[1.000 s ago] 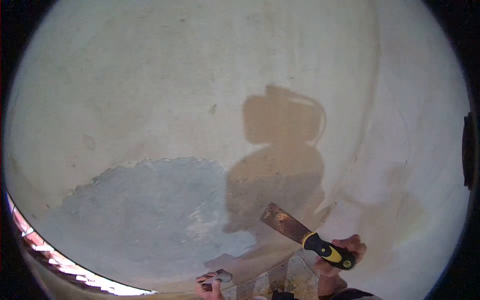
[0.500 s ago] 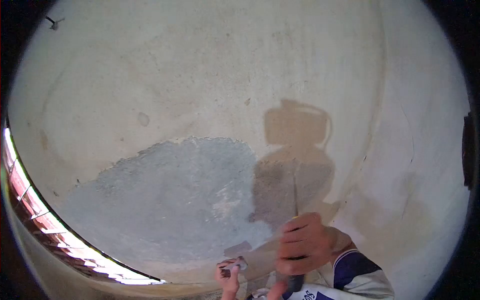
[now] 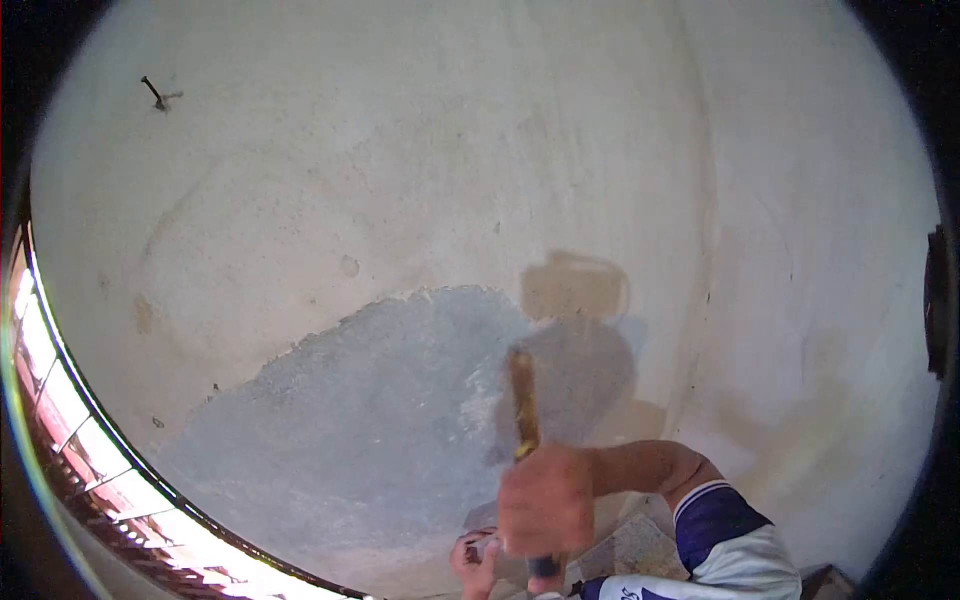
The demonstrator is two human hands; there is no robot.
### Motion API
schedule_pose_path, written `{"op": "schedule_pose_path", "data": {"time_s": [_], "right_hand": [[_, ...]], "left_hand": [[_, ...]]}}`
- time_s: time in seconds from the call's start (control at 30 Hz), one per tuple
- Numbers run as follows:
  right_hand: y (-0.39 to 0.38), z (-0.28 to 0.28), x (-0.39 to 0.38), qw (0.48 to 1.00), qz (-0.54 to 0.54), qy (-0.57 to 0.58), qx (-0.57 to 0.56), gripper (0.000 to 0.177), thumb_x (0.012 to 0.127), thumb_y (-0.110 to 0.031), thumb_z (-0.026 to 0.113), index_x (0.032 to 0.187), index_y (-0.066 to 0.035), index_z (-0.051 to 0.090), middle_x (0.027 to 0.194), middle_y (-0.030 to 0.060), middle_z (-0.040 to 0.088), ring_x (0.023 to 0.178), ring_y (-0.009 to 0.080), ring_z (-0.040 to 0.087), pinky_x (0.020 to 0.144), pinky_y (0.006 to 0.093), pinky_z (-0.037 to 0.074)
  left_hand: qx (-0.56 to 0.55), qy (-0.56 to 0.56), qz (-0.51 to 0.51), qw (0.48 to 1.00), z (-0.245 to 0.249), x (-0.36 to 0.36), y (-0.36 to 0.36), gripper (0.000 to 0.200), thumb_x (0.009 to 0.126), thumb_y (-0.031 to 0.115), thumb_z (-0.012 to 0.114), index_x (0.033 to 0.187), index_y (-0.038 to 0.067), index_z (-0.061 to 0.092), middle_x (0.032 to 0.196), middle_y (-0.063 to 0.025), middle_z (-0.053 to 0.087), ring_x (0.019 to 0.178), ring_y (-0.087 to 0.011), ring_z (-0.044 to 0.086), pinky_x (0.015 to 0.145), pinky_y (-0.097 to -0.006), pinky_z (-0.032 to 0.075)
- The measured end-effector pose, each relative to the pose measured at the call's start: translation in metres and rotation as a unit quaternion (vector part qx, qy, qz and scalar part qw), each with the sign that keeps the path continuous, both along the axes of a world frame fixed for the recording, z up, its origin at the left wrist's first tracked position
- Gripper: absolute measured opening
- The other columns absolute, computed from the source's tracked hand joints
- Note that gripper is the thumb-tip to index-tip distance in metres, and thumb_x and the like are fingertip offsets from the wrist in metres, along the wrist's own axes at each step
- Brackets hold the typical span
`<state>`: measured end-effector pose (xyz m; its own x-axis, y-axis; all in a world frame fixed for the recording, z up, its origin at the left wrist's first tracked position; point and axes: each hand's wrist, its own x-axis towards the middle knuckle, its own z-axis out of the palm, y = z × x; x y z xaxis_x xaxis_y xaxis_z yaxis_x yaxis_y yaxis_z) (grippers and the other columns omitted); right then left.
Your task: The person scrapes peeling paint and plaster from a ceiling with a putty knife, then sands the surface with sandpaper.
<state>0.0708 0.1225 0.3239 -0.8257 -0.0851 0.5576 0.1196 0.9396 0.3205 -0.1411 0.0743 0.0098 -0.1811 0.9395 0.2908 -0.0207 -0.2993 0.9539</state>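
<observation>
My right hand (image 3: 545, 500) is closed in a fist around a long narrow tool (image 3: 523, 400). Its flat brownish-gold upper part, blurred by motion, sticks up in front of the wall, and a dark handle end shows below the fist. Just left of it, lower down, my left hand (image 3: 473, 568) has bent fingers closed on a small pale flat piece (image 3: 484, 543), partly hidden behind the right hand. I cannot tell what kind of piece it is. Both hands are near the lower edge of a grey bare patch (image 3: 350, 430) on the wall.
The off-white wall (image 3: 400, 170) fills most of the view, with a nail (image 3: 153, 90) jutting out at upper left. A barred opening (image 3: 95, 430) lets light in at lower left. A grey rough-looking surface (image 3: 630, 555) lies beneath my right forearm. My shadow falls across the wall.
My right hand has moved left and down beside my left hand. The tool's flat face now shows where only a thin edge showed before. The view has shifted left and up.
</observation>
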Motion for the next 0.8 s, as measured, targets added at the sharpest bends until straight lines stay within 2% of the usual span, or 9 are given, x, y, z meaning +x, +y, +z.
{"op": "schedule_pose_path", "data": {"time_s": [0.1, 0.17, 0.27, 0.4, 0.5, 0.6, 0.63, 0.73, 0.8], "right_hand": [[0.032, 0.013, 0.001, 0.986, -0.114, 0.103, 0.069, 0.040, 0.060, -0.053, 0.069, 0.061, -0.016, 0.054, 0.061, 0.0040, 0.057, 0.053, 0.0250, 0.057, 0.049, 0.0395, 0.045], [0.044, 0.023, 0.024, 0.946, -0.082, 0.302, 0.085, 0.051, 0.068, -0.060, 0.066, 0.063, -0.011, 0.053, 0.060, 0.0027, 0.053, 0.052, 0.0234, 0.054, 0.048, 0.0377, 0.042], [0.001, -0.007, 0.035, 0.907, -0.010, 0.415, -0.067, 0.057, 0.073, -0.061, 0.065, 0.062, -0.006, 0.051, 0.058, 0.0018, 0.048, 0.050, 0.0210, 0.050, 0.047, 0.0357, 0.038], [-0.054, -0.063, 0.016, 0.901, -0.137, 0.368, -0.186, 0.048, 0.078, -0.049, 0.068, 0.091, -0.005, 0.055, 0.075, 0.0091, 0.053, 0.066, 0.0272, 0.055, 0.060, 0.0372, 0.043], [-0.080, -0.122, 0.002, 0.777, -0.139, 0.371, -0.489, 0.041, 0.085, -0.037, 0.066, 0.103, -0.002, 0.053, 0.086, 0.0132, 0.056, 0.077, 0.0311, 0.057, 0.069, 0.0378, 0.045], [-0.092, -0.139, -0.005, 0.764, -0.268, 0.296, -0.507, 0.033, 0.089, -0.030, 0.064, 0.104, -0.002, 0.055, 0.091, 0.0140, 0.057, 0.083, 0.0307, 0.059, 0.072, 0.0381, 0.047], [-0.088, -0.145, -0.002, 0.845, -0.289, 0.284, -0.349, 0.032, 0.085, -0.023, 0.071, 0.105, -0.005, 0.057, 0.094, 0.0121, 0.058, 0.089, 0.0268, 0.059, 0.075, 0.0360, 0.048], [-0.116, -0.126, 0.021, 0.825, -0.303, 0.427, -0.213, 0.033, 0.078, -0.014, 0.078, 0.103, -0.005, 0.058, 0.096, 0.0108, 0.058, 0.090, 0.0221, 0.059, 0.074, 0.0345, 0.049], [-0.129, -0.144, 0.033, 0.699, -0.314, 0.631, -0.125, 0.035, 0.076, -0.005, 0.078, 0.100, -0.004, 0.053, 0.099, 0.0104, 0.059, 0.094, 0.0185, 0.058, 0.073, 0.0308, 0.049]], "left_hand": [[0.079, -0.059, -0.048, 0.994, 0.025, 0.003, -0.012, 0.020, 0.081, 0.007, 0.072, 0.091, 0.000, 0.056, 0.092, -0.0170, 0.069, 0.088, -0.0208, 0.065, 0.080, -0.0326, 0.051], [0.050, 0.096, -0.030, 0.994, 0.021, -0.015, -0.022, 0.023, 0.083, 0.014, 0.072, 0.099, 0.003, 0.059, 0.095, -0.0100, 0.067, 0.088, -0.0175, 0.063, 0.078, -0.0314, 0.051], [0.087, 0.103, -0.042, 0.990, 0.018, -0.035, -0.019, 0.024, 0.084, 0.019, 0.073, 0.099, 0.004, 0.062, 0.096, -0.0076, 0.068, 0.088, -0.0155, 0.062, 0.076, -0.0301, 0.051], [0.025, 0.166, -0.009, 0.986, 0.037, -0.057, -0.035, 0.025, 0.085, 0.020, 0.072, 0.098, 0.002, 0.062, 0.098, -0.0097, 0.069, 0.088, -0.0154, 0.063, 0.076, -0.0293, 0.051], [0.106, 0.144, -0.041, 0.983, 0.035, -0.069, -0.037, 0.024, 0.087, 0.018, 0.071, 0.100, 0.001, 0.061, 0.097, -0.0105, 0.069, 0.086, -0.0151, 0.063, 0.078, -0.0285, 0.051], [0.033, 0.076, -0.105, 0.991, 0.038, -0.069, -0.037, 0.021, 0.088, 0.014, 0.069, 0.103, 0.002, 0.060, 0.098, -0.0098, 0.068, 0.088, -0.0145, 0.063, 0.080, -0.0291, 0.051], [0.050, 0.056, -0.124, 0.989, 0.041, -0.066, -0.037, 0.022, 0.085, 0.014, 0.071, 0.101, 0.003, 0.059, 0.097, -0.0104, 0.068, 0.087, -0.0149, 0.063, 0.079, -0.0293, 0.050], [0.090, 0.014, -0.169, 0.981, 0.048, -0.061, -0.032, 0.025, 0.081, 0.012, 0.074, 0.096, 0.003, 0.056, 0.096, -0.0121, 0.068, 0.086, -0.0170, 0.062, 0.078, -0.0305, 0.049], [0.100, 0.007, -0.179, 0.979, 0.045, -0.061, -0.031, 0.025, 0.081, 0.012, 0.074, 0.096, 0.003, 0.056, 0.097, -0.0131, 0.067, 0.088, -0.0195, 0.063, 0.081, -0.0325, 0.050]]}}
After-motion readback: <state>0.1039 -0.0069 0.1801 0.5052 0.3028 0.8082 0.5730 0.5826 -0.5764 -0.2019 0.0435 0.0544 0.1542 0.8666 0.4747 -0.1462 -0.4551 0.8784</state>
